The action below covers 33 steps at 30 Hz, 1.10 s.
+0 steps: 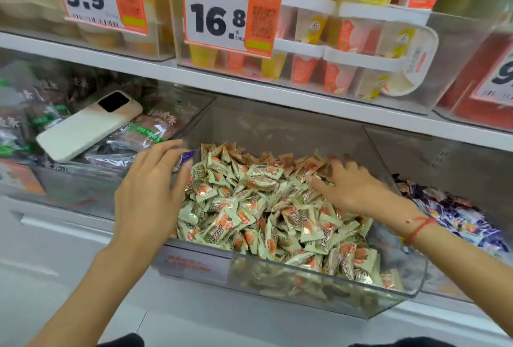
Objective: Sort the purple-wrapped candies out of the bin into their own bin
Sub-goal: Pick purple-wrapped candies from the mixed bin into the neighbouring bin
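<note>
Here, left hand (150, 188) pinches purple candy (186, 157).

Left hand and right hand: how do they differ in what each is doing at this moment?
The left hand pinches a purple-wrapped candy at the clear bin's left edge; the right hand lies flat, fingers spread, empty on the pale orange-printed candies. The right wrist wears a red string; the left is bare. Both reach over the same bin.
</note>
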Available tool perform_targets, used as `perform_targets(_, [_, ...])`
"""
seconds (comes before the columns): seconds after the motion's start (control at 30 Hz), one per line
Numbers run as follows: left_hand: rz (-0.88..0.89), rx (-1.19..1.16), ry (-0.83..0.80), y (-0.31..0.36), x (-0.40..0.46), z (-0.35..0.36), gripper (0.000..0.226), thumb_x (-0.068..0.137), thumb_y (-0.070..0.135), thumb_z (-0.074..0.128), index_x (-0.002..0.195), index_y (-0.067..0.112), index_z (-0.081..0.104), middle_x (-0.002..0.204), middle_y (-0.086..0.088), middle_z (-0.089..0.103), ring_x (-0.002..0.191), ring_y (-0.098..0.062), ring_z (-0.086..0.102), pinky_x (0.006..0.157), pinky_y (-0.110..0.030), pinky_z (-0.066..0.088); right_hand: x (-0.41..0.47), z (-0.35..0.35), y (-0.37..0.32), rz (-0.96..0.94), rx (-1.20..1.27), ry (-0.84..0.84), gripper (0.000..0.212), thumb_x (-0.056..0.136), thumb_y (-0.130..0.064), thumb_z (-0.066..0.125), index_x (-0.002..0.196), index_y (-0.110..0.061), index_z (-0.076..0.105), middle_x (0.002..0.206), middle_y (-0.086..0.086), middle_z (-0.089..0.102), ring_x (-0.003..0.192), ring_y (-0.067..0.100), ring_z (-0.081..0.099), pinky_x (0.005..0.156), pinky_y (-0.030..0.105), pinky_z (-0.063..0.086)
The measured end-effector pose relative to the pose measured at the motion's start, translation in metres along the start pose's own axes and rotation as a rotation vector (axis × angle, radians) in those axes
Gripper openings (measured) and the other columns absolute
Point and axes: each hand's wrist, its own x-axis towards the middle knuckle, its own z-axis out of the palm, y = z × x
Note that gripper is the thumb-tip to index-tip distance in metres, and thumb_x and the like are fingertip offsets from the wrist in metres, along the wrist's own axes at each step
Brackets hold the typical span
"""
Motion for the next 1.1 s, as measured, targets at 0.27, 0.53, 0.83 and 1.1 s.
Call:
perform_targets(0.27, [0.008,-0.029,0.035,0.001,0.0,0.001,0.028,0.096,0.026,0.051,0.116,0.009,0.063,0.126,0.0,0.058,0.113,-0.024,0.05,0.077,-0.042,0.047,0.037,0.016,-0.055,-0.013,0.123,-0.118,0.087,0.094,-0.067,0.007,0.131,-0.002,0.052,0.103,0.015,0.064,0.092,0.024,0.062,0.101,0.048,0.041])
perform_targets(0.53, [0.024,-0.036,0.037,-0.002,0.002,0.001,0.03,0.097,0.028,0.053,0.116,0.009,0.065,0.128,-0.001,0.059,0.117,-0.024,0.047,0.083,-0.042,0.046,-0.004,0.011,-0.08,-0.433,0.43,-0.294,0.069,0.098,-0.057,0.029,0.154,-0.021,0.009,0.161,0.0,0.008,0.148,0.021,0.011,0.117,0.036,0.012])
perform_targets(0.83, [0.186,-0.376,-0.165,0.061,0.001,-0.025,0.026,0.085,0.034,0.068,0.112,0.031,0.068,0.089,0.016,0.063,0.079,-0.002,0.057,0.073,-0.028,0.05,-0.075,-0.014,0.005,-0.386,0.781,0.148,0.037,0.098,-0.037,0.049,0.133,-0.027,0.052,0.13,-0.008,0.058,0.113,0.007,0.058,0.092,0.026,0.05])
perform_targets(1.1, [0.125,-0.74,-0.465,0.124,0.009,-0.04,0.021,0.075,0.021,0.079,0.094,0.015,0.073,0.083,0.002,0.074,0.079,-0.006,0.071,0.077,-0.02,0.055,-0.105,-0.021,-0.018,-0.419,1.403,0.263,0.018,0.091,-0.017,0.064,0.107,-0.016,0.071,0.088,0.006,0.075,0.08,0.017,0.072,0.075,0.025,0.058])
